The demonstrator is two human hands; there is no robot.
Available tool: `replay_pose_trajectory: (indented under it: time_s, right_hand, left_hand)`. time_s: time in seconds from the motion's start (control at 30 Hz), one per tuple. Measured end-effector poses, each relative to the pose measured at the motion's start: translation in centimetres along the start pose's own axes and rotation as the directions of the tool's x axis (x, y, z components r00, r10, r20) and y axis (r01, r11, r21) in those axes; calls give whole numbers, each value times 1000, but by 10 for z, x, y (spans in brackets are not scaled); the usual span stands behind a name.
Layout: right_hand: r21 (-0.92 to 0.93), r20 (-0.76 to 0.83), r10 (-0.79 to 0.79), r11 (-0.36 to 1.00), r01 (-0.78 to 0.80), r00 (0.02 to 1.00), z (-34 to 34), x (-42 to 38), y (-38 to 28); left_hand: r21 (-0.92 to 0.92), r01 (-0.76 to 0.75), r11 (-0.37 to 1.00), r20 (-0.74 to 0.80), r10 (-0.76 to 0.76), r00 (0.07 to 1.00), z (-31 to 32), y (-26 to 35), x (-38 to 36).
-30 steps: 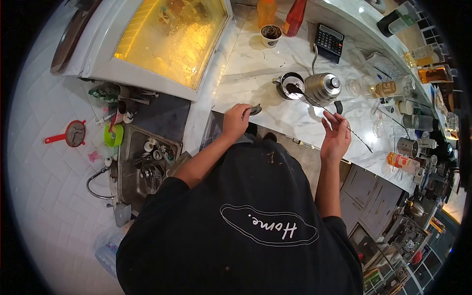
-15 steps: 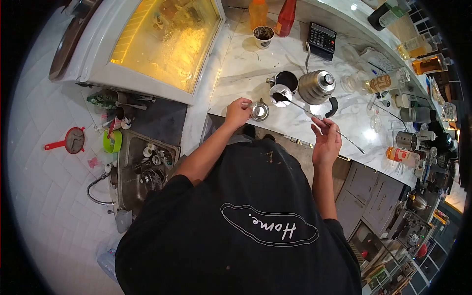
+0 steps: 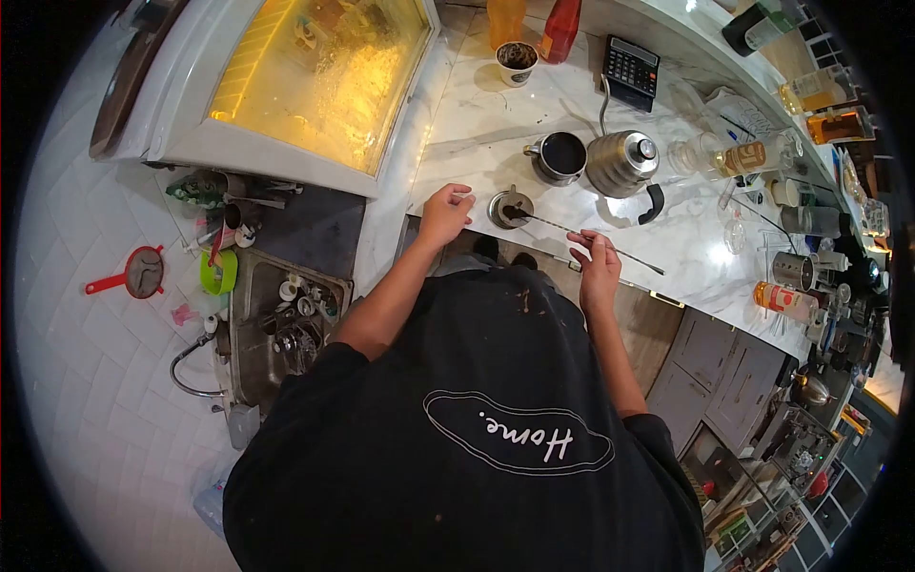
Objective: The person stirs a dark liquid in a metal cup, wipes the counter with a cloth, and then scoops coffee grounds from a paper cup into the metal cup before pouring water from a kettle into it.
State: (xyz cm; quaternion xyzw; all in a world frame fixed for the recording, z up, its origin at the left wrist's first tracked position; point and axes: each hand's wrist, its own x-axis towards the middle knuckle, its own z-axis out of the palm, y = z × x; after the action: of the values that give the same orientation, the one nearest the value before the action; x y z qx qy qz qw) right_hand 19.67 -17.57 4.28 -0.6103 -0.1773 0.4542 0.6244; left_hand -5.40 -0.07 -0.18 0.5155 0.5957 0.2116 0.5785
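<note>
My right hand (image 3: 599, 270) pinches the shaft of a long twisted bar spoon (image 3: 610, 248). The spoon's far end carries something dark, like coffee grounds, and lies over the mouth of a small round metal cup (image 3: 499, 212) with a side tab. My left hand (image 3: 446, 214) is just left of this cup, fingers slightly curled and apart, with nothing visible in them. Behind and to the right is a metal mug (image 3: 544, 172) with dark contents. Beside the mug stands a steel gooseneck kettle (image 3: 618, 173) with a black handle.
At the back of the marble counter (image 3: 467, 124) are a paper cup (image 3: 517, 63), a red bottle (image 3: 560, 33), an orange bottle (image 3: 506, 21) and a calculator (image 3: 631, 71). Glassware and bottles line the right side. A lit display case (image 3: 394, 153) and a sink (image 3: 250, 367) are at left.
My right hand has moved left and down, bringing the spoon's dark end from near the mug to the small metal cup. My left hand has drawn back slightly from that cup.
</note>
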Motion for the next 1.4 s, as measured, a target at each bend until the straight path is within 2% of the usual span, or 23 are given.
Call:
replay_pose_trajectory:
  time_s: [0.1,0.3,0.6,0.83,1.4]
  right_hand:
    - [-50,9,24,998,-23,1000,4,6,8]
    - [-35,-4,60,998,-60,998,13,5,13]
    - [-4,-50,89,996,-90,995,11,-3,25]
    - [48,-116,113,993,-108,987,6,-6,32]
    - [100,-208,160,985,-141,965,4,-13,32]
  left_hand:
    - [23,-12,1000,7,12,1000,-5,4,-3]
    - [312,-260,914,-6,275,961,-8,0,0]
    - [348,-323,880,79,316,946,-8,8,-8]
    - [463,-430,775,215,372,903,-6,17,-16]
    - [655,-486,579,286,405,868,5,27,-17]
